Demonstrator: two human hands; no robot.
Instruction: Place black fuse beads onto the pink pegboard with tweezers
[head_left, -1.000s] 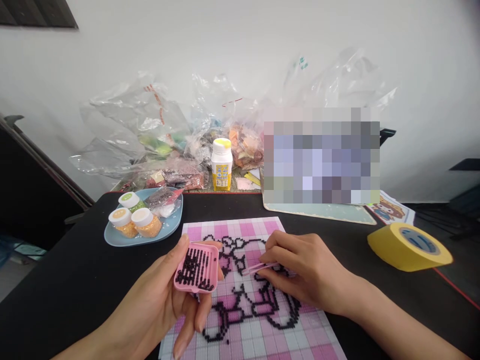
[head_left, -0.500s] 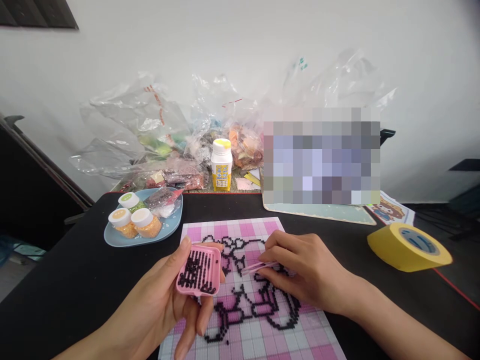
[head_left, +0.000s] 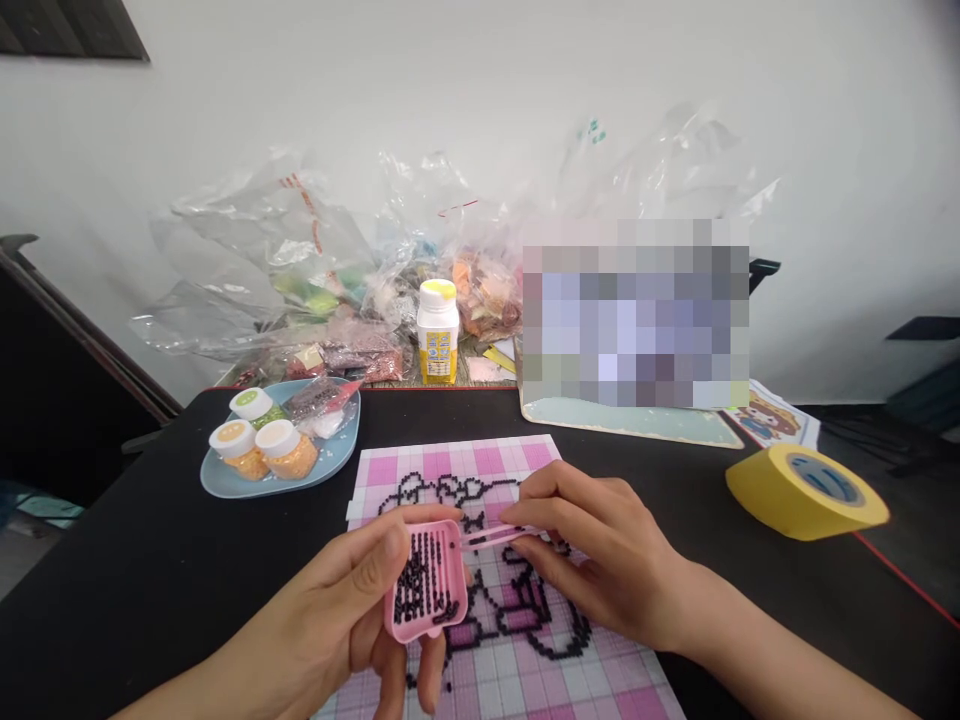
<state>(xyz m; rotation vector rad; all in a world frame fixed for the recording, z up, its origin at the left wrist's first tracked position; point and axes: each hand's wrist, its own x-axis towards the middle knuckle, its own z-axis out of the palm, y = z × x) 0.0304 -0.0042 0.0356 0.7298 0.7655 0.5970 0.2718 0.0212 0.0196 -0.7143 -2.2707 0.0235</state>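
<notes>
My left hand (head_left: 352, 610) grips a small pink square tray (head_left: 426, 582) with rows of black beads, held just above a pink-and-white checked pegboard (head_left: 517, 465). A black bead outline covers much of the board. My right hand (head_left: 600, 560) pinches pink tweezers (head_left: 491, 537), whose tips point left and reach the tray's right edge. Both hands hover over the middle of the board.
A blue plate (head_left: 225, 480) with three white-capped bead jars sits at the left. A white bottle (head_left: 438, 330) and clear plastic bags (head_left: 285, 280) stand at the back. A yellow tape roll (head_left: 806, 490) lies at the right on the black table (head_left: 150, 560).
My left hand has carried the pink tray right and a little down, closer to the tweezers. My right hand shifted slightly left, bringing the tweezer tips to the tray's edge.
</notes>
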